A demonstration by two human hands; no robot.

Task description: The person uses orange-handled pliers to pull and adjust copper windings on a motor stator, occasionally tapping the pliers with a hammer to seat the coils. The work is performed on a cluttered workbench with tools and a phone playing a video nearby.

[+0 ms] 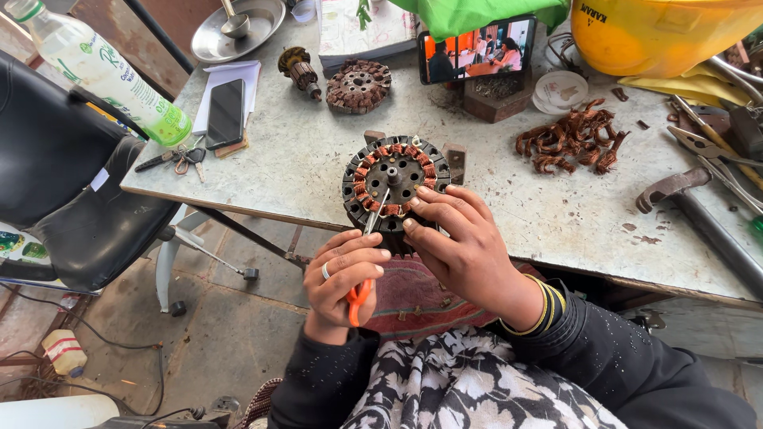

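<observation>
A round black motor stator [395, 184] with copper windings lies at the near edge of the grey workbench [556, 214]. My left hand [346, 274], with a ring on it, grips orange-handled scissors [362, 290]. Their blades reach up into the stator's windings. My right hand [461, 242] rests its fingertips on the stator's near right rim and steadies it. Yellow and black bangles sit on that wrist.
On the bench: a pile of removed copper wire [576, 139], a second stator [359, 85], a small armature [300, 70], two phones [226, 114] [475, 48], keys [179, 159], pliers [715, 151], a yellow helmet [660, 32]. A black chair [71, 199] with a bottle [103, 67] stands left.
</observation>
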